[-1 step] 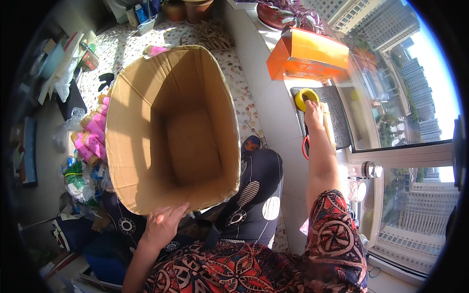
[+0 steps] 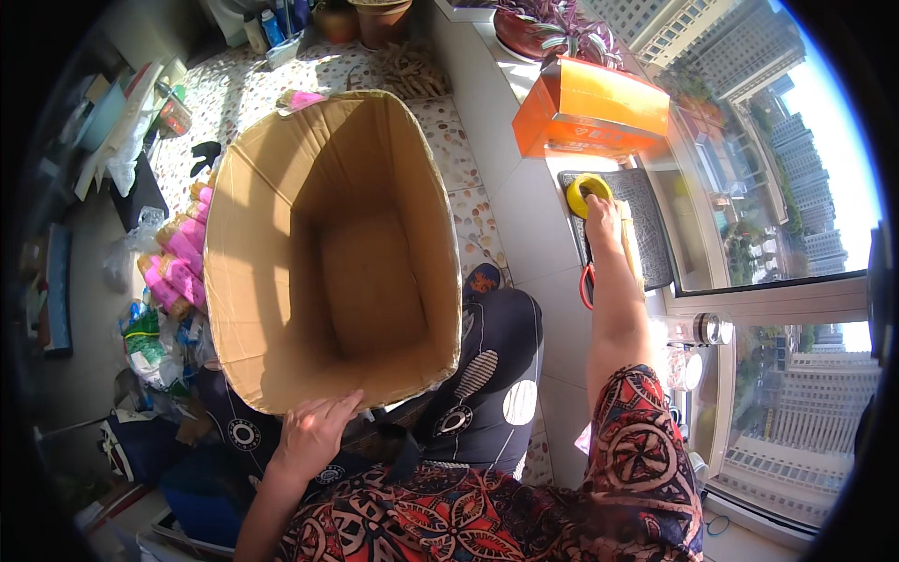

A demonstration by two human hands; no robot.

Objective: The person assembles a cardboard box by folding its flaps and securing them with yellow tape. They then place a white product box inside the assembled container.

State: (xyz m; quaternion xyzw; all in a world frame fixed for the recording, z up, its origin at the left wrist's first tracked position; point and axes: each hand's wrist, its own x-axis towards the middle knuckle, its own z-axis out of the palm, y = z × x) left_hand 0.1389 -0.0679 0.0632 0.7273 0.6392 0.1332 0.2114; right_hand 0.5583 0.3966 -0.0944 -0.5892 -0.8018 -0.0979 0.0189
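Steadying the box [image 2: 337, 253] with our left hand [image 2: 314, 433]: fingers spread flat against its near rim, holding nothing, so the empty box stays tipped with its mouth toward us on the lap. Right hand [image 2: 604, 214] reaches out to the sill [image 2: 534, 215], fingers on the yellow tape roll [image 2: 588, 192] lying on a dark mat [image 2: 646, 225]; whether the grip has closed, we cannot tell. Orange carton [image 2: 590, 117] sits just beyond; red-handled scissors [image 2: 587, 286] lie beside the forearm, kept within reach.
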